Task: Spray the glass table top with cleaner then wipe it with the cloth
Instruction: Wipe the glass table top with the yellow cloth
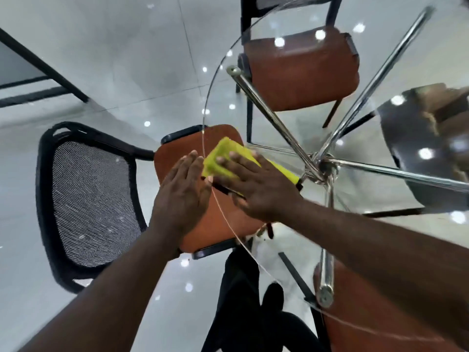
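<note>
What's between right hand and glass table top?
Head view: a folded yellow-green cloth lies flat under the right hand, on the round clear glass table top near its rim.

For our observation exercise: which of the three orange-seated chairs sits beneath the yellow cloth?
The left chair, its black mesh back visible; the cloth lies over its seat. The top chair and lower-right chair stand clear.

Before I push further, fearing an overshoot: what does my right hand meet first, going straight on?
Your right hand likely meets the rim of the glass table top first, just beyond the yellow cloth it presses.
</note>
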A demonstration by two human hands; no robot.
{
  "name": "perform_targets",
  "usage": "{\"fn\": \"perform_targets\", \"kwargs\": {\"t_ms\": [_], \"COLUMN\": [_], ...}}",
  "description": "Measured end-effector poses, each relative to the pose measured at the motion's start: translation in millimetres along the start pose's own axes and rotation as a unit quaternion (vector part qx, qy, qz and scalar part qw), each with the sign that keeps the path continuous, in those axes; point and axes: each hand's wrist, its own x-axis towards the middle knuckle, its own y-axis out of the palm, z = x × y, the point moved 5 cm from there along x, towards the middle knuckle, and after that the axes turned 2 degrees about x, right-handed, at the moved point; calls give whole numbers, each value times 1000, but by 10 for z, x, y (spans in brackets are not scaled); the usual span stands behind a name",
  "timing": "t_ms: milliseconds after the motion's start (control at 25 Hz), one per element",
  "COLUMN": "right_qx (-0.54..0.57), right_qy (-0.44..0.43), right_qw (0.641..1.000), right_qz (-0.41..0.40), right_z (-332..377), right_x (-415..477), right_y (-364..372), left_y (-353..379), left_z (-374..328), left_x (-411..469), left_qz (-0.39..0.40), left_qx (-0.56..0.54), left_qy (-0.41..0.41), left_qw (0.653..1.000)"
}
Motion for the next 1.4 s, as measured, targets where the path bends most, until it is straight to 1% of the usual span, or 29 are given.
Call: {"fn": "perform_targets", "kwargs": {"t_ms": [40,80,120,160,200,240,280,320,360,400,440,480,560,600,720,800,840,880,920,960,1000,1040,1080,1120,1200,1240,1320,1360,1400], "right_qx": [-8,-20,-23,-19,-8,-11,-24,-34,-49,-62,-57,-34,-20,-12,43,40,33,24,20,18,19,21,33,49,74,101,177,213,246], "right_qy": [-27,-31,-2,67,169,276,357,415,449,462,455,422,284,218,104,83,106,158,241,347,447,525,581,620,677,708,766,775,775], "right_qw": [999,999,1000,997,984,958,929,903,885,877,880,897,952,972,993,996,994,987,970,937,894,850,813,782,731,698,616,593,580], "right_qz": [20,23,13,-21,-56,-84,-95,-103,-110,-118,-126,-130,-108,-82,-35,-4,7,-1,-11,-23,-30,-35,-36,-35,-32,-35,-43,-45,-49], "right_z": [-124,-347,-641,-978,-1319,-1570,-1670,-1601,-1410,-1132,-816,-478,170,415,587,438,325,194,76,1,-18,11,66,127,285,392,627,673,716], "right_x": [-307,-548,-746,-919,-1105,-1320,-1567,-1804,-2002,-2133,-2208,-2216,-2139,-2112,-2438,-2868,-3116,-3358,-3598,-3843,-4034,-4173,-4259,-4294,-4250,-4198,-4125,-4082,-4086], "right_y": [-55,-122,-193,-292,-380,-453,-462,-428,-352,-272,-197,-122,18,37,-69,-129,-183,-244,-298,-366,-406,-417,-417,-409,-453,-472,-474,-525,-601], "left_y": [32,81,133,192,253,308,351,381,403,413,401,374,325,300,275,240,225,222,246,261,293,326,337,305,201,146,56,14,-68], "left_z": [-114,-232,-369,-501,-610,-700,-779,-831,-859,-885,-916,-955,-1074,-1143,-1393,-1615,-1738,-1859,-1962,-2068,-2138,-2200,-2263,-2321,-2389,-2395,-2342,-2310,-2315], "left_x": [-49,-118,-198,-290,-375,-457,-555,-657,-750,-829,-906,-977,-1089,-1123,-1202,-1198,-1199,-1204,-1217,-1239,-1251,-1246,-1233,-1218,-1216,-1233,-1201,-1135,-1062], "left_qz": [32,66,93,114,132,148,165,182,197,206,208,205,192,190,219,231,240,250,263,276,286,296,303,315,324,327,331,334,332], "left_qx": [-13,-21,-22,-17,-13,-12,-7,3,9,8,2,-1,0,3,11,10,3,-8,-9,0,15,26,22,12,-15,-21,-29,-35,-41], "left_qy": [4,10,20,32,43,51,56,58,55,49,44,46,63,74,99,114,121,129,141,159,181,199,203,192,209,223,253,256,274], "left_qw": [999,998,995,993,990,988,985,982,979,977,977,978,979,979,971,966,963,960,954,948,941,934,931,929,922,918,909,907,902]}}
